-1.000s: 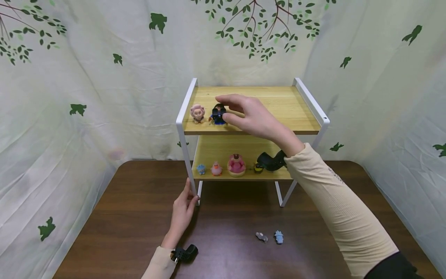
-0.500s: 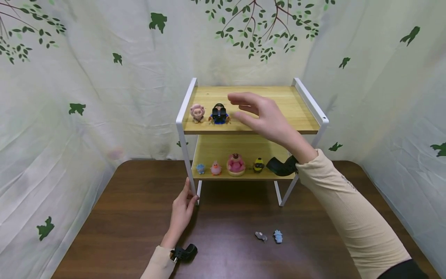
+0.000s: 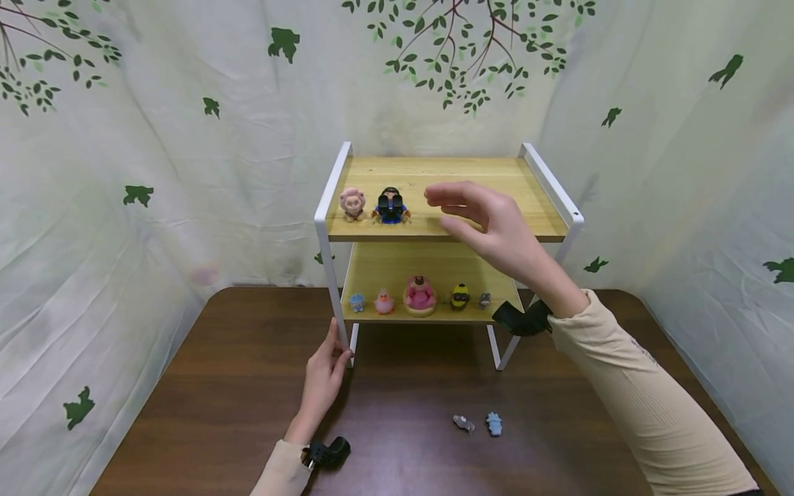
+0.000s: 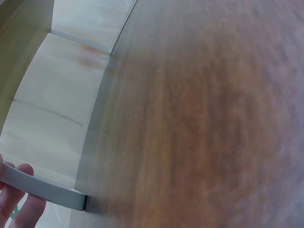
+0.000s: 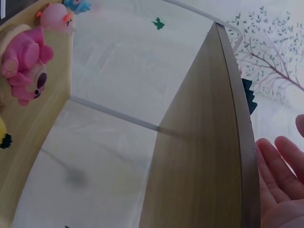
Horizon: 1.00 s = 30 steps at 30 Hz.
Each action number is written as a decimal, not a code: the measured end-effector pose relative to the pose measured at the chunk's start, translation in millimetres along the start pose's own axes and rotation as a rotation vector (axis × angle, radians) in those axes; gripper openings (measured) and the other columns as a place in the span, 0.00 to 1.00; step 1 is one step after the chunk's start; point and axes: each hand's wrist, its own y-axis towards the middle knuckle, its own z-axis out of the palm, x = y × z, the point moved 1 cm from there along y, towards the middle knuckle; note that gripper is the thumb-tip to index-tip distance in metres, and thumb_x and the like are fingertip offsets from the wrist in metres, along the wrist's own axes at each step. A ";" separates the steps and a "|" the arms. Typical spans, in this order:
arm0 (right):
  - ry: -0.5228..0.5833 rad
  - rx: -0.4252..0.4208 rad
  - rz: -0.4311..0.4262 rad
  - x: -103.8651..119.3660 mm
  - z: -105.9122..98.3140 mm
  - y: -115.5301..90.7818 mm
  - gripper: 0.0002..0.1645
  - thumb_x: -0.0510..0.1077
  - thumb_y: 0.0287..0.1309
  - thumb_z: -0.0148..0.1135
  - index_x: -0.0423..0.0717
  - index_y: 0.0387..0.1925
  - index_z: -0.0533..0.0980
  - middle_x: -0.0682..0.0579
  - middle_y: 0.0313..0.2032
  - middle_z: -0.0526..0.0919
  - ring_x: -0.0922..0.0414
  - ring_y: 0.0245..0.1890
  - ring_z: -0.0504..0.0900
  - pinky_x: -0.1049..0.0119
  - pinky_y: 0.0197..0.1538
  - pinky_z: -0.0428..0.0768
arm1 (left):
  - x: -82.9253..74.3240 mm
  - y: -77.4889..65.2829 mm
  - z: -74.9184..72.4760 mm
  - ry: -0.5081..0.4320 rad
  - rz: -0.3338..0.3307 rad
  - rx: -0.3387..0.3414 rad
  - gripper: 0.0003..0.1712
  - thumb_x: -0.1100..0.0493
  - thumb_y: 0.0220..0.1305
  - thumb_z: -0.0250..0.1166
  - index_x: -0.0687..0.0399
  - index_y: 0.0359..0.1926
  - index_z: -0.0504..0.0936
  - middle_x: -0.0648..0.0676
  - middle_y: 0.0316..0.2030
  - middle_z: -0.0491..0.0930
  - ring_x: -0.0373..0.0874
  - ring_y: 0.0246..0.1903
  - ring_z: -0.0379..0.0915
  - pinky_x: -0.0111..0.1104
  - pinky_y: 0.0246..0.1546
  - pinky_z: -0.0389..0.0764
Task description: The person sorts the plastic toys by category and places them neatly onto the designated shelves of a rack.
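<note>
My left hand [image 3: 325, 362] holds the white front-left leg [image 4: 52, 191] of a two-tier wooden shelf [image 3: 446, 238], fingers and thumb on either side of the metal. My right hand [image 3: 490, 224] hovers at the right half of the upper tier, fingers relaxed and holding nothing. To its left, apart from it, stands a figurine in black and blue [image 3: 391, 205] with a dark binocular-like piece in front. A pink fluffy-headed figurine [image 3: 353, 204] stands at the far left of that tier. In the right wrist view, the right fingers [image 5: 280, 164] are beside the upper board's front edge.
The lower tier carries a small blue figurine [image 3: 357, 302], a pink duck-like one [image 3: 384, 302], a pink bear [image 3: 420, 296], a yellow-and-black one [image 3: 460, 296] and a small grey one [image 3: 484, 300]. Grey [image 3: 463, 424] and light-blue figurines [image 3: 493, 424] lie on the brown table [image 3: 397, 461].
My right hand has drawn away rightward from the black-and-blue figurine, leaving it standing on the upper tier. The yellow and grey figurines below have come into sight. The left hand stays put.
</note>
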 end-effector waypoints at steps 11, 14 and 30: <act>0.064 -0.014 -0.020 -1.2 -1.2 -21.6 0.21 0.28 0.61 0.57 0.33 0.57 0.73 0.45 0.54 0.78 0.55 0.53 0.77 0.63 0.53 0.77 | -1.6 0.0 -0.3 0.008 -0.021 0.005 0.54 0.75 0.53 0.67 0.47 0.75 0.50 0.54 0.27 0.75 0.41 0.25 0.74 0.31 0.26 0.80; 0.083 -0.018 -0.037 -2.1 -2.3 -27.9 0.21 0.26 0.61 0.56 0.32 0.56 0.73 0.44 0.53 0.79 0.53 0.52 0.77 0.62 0.53 0.77 | -1.5 0.4 0.0 0.002 -0.022 0.005 0.53 0.75 0.54 0.67 0.47 0.75 0.50 0.54 0.27 0.75 0.41 0.25 0.74 0.31 0.26 0.80; 0.111 0.025 -0.096 -18.7 4.9 -62.6 0.20 0.24 0.58 0.56 0.33 0.52 0.76 0.43 0.49 0.81 0.52 0.50 0.79 0.61 0.53 0.77 | -1.9 0.1 0.5 0.007 -0.015 0.008 0.53 0.75 0.53 0.67 0.50 0.74 0.50 0.54 0.27 0.74 0.43 0.25 0.75 0.36 0.24 0.80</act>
